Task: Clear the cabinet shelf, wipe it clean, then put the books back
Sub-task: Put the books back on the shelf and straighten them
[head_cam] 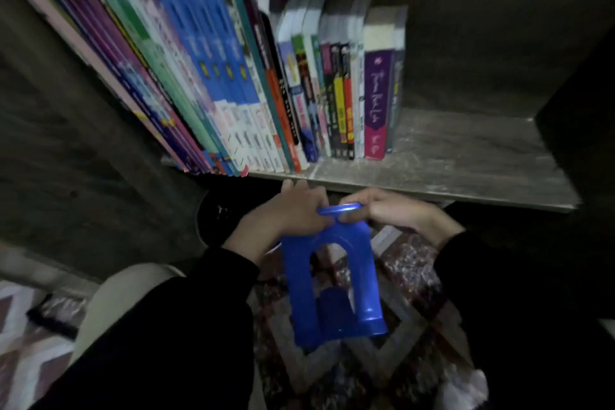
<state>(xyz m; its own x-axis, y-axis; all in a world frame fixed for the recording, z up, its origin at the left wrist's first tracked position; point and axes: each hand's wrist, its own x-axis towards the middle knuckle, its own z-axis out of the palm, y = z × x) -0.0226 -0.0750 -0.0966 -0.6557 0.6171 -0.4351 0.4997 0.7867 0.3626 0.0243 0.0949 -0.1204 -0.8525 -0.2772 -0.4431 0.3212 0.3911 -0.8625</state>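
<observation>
Gripping the blue bookend point(364, 280) mid-frame, left hand point(293, 210) and right hand point(396, 213) both; park it aside, then pull books point(233, 76) in batches.

The picture is dim: the cabinet walls point(499, 27) in the upper right and at the left are almost black, and the little light seems to fall from the front onto the books point(233, 76) and the pale shelf board point(449, 160). The books in the upper left are smeared by motion blur and lean outward from the wide lens, while those in the middle are sharper. A small glare sits low on the blue bookend point(364, 276), and the sleeves point(166, 343) in the lower corners sink in shadow
</observation>
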